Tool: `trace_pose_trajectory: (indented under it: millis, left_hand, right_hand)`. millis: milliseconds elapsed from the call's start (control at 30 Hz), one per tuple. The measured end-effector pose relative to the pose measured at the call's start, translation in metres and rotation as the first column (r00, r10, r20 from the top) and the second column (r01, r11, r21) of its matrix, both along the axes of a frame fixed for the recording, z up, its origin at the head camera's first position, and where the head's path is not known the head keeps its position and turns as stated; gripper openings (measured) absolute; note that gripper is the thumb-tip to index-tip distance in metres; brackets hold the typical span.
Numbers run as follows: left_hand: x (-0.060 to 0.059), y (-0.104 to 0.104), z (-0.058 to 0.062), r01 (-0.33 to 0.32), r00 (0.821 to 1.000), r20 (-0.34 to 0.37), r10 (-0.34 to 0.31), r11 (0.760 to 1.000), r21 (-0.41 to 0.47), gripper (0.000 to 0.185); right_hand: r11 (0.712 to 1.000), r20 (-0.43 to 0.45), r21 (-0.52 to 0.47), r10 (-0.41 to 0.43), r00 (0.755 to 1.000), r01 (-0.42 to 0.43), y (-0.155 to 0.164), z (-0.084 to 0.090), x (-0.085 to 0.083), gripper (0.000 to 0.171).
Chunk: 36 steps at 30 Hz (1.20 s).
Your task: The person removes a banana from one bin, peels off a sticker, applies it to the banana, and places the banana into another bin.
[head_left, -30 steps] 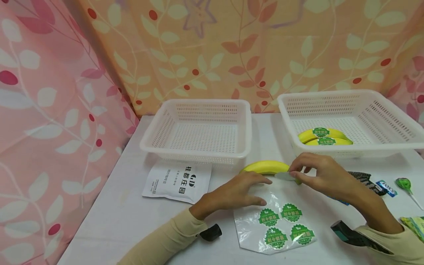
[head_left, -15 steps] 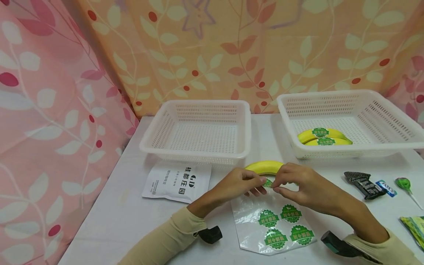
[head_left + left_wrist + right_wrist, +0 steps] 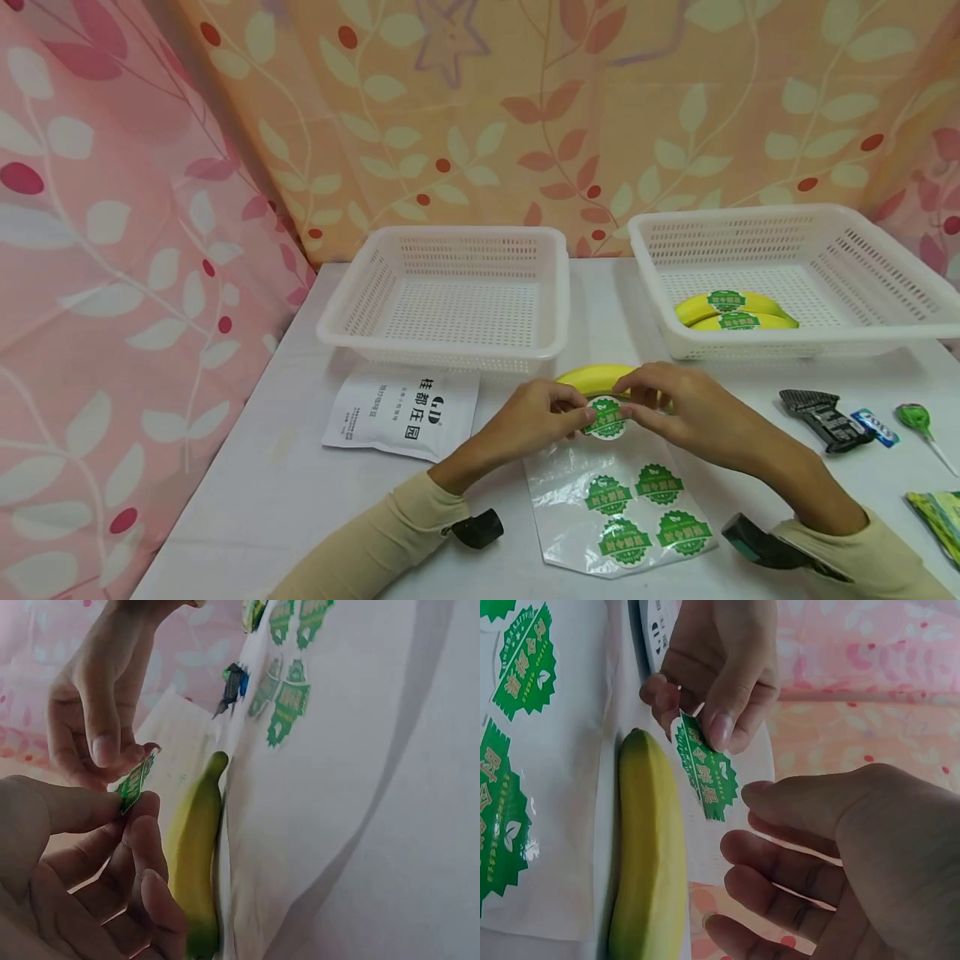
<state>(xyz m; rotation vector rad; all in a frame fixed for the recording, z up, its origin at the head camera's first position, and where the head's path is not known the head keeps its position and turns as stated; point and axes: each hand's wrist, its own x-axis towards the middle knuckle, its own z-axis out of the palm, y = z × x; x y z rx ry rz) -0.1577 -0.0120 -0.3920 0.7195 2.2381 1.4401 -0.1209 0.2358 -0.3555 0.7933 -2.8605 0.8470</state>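
A round green-and-white sticker [image 3: 606,418] is pinched at its left edge by my left hand [image 3: 536,421], thumb against fingers. Seen in the right wrist view, the sticker [image 3: 703,769] is slightly bent. My right hand [image 3: 697,417] is at its right side; in the right wrist view a small gap shows between its thumb [image 3: 780,799] and the sticker. A yellow banana [image 3: 592,379] lies just behind the hands, partly hidden by them. Below them a glossy backing sheet [image 3: 558,525] lies flat, bearing several more green stickers [image 3: 624,540].
Two white plastic baskets stand at the back: the left basket [image 3: 442,337] and the right basket [image 3: 825,337], which holds two stickered bananas [image 3: 731,308]. A white pouch [image 3: 405,408] lies left; a black wrapper [image 3: 828,421], blue packet [image 3: 874,426], green lollipop [image 3: 913,417] and green-yellow packet [image 3: 937,521] lie right.
My right hand has brought the sticker leftward to my left hand, whose spread fingers have come together on it. The sticker's printed face has turned into view, and the right fingers have parted from it.
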Motion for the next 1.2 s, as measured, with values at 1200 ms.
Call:
trace_pose_trajectory:
  millis: [1200]
  left_hand:
    - [-0.027, 0.032, -0.014, -0.117, 0.883, -0.464, -0.073, 0.922, -0.368, 0.056]
  right_hand:
    - [0.967, 0.198, -0.142, -0.18, 0.963, 0.21, 0.006, -0.028, -0.044, 0.006]
